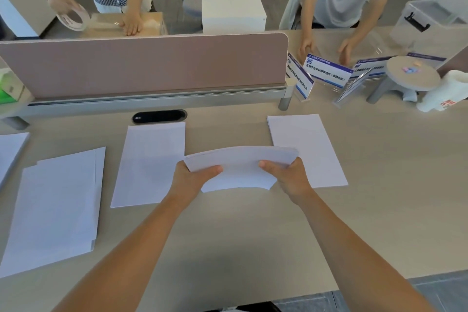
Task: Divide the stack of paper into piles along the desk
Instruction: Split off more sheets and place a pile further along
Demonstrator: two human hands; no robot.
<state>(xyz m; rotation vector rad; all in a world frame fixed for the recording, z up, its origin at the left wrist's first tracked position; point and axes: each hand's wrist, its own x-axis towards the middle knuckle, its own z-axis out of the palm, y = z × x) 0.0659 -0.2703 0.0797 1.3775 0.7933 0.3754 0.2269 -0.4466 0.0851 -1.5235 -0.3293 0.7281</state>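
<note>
Both hands are on the stack of paper (240,172) right now, dead centre of the view and held a bit above the counter (253,235). The left hand (192,178) grips the stack's 9 o'clock end and the right hand (288,178) grips the 3 o'clock end. On each hand the fingers (215,169) are pinched onto the paper: thumb on top, the rest tucked underneath where I can't see them. The stack bows upward in the middle, so the far edge makes an arch.

Four piles are already lying flat on the counter around it:
- a middle pile (149,164) at 9 o'clock, its near-right part just beside the left hand
- a right pile (306,139) at about 2 o'clock; the held stack covers part of its left edge
- a bigger, slightly messy left pile (58,205) at about 8 o'clock
- a far-left pile (10,149) cut off by the frame edge

At 12 o'clock there's a black cable slot (159,116) in the counter and a pinkish divider panel (147,66) behind it. Some name signs (326,71) stand off at 1 to 2 o'clock.
</note>
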